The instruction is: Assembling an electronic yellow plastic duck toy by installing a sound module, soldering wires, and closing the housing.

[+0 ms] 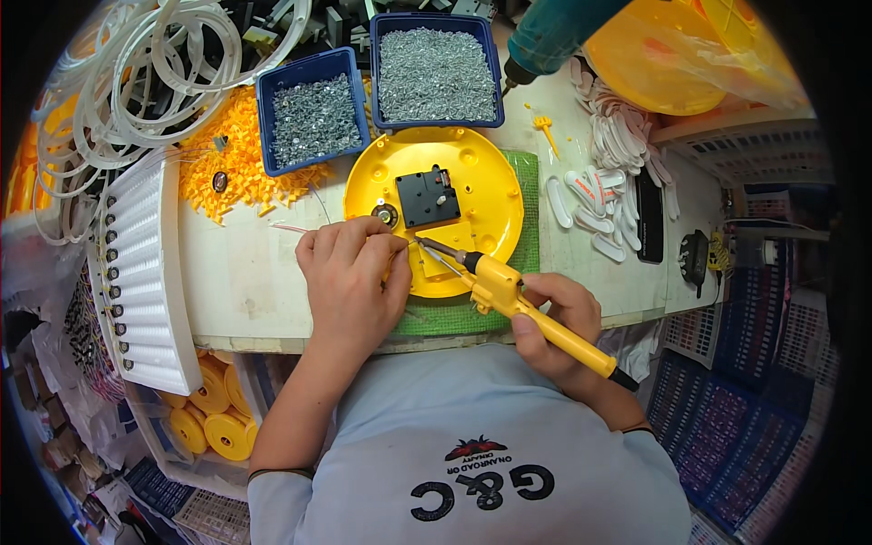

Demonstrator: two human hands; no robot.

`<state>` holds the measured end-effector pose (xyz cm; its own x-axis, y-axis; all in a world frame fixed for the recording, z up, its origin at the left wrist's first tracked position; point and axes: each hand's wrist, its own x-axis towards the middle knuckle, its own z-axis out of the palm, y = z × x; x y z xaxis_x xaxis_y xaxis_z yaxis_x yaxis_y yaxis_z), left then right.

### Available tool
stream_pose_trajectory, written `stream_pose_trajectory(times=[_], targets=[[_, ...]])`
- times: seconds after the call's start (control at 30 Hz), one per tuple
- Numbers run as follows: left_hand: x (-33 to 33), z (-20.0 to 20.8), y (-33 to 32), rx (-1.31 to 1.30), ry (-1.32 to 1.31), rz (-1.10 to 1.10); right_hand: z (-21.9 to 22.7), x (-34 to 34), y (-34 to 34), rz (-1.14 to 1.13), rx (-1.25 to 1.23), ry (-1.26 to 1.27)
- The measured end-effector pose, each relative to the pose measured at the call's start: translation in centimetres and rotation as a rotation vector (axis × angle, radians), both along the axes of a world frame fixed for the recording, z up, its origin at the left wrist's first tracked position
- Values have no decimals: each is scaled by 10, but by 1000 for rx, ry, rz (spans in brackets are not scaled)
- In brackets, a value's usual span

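Note:
A yellow round plastic shell (495, 182) lies open side up on the bench, with a black clock-movement box (420, 204) in it. Beside the box sit a small round metal part (385, 215) and a yellow raised block (447, 254). My right hand (561, 329) is wrapped round a yellow soldering gun (498, 283), its tip pointing left over the shell near the block. My left hand (352, 277) is pinched at the shell's left rim, close to the tip; what its fingers hold is hidden. Thin wires (292, 228) show beside that hand.
Blue bins (502, 82) of small metal parts stand behind the shell, which rests on a green mat (529, 213). Left are loose yellow pieces (232, 145) and a white ridged tray (150, 272). A teal power driver (549, 41) hangs above; white plastic pieces (595, 204) lie right.

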<state>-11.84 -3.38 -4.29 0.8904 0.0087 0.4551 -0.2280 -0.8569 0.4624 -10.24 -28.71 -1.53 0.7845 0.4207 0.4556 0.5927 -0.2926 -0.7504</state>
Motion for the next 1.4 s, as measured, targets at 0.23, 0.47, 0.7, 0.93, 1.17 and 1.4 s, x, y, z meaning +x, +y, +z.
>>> stream_pose_trajectory(times=[0.23,0.47,0.7,0.93,1.17,1.4], targets=[[0,1,0,2,2,1,-4,-2,-4,-88,66,-40],[-1,0,0,0,6,2,-4,-2,-5,-103,77,-36],[-1,1,-1,4,13,8,-5,-3,-7,-114,76,-32],[-2,3,-1,11,32,10,-8,-4,-8,-136,98,-41],[-1,13,32,-162,-3,22,-10,-5,-10,-166,132,-27],[2,31,74,43,171,-139,-11,-3,-15,-190,145,-27]])
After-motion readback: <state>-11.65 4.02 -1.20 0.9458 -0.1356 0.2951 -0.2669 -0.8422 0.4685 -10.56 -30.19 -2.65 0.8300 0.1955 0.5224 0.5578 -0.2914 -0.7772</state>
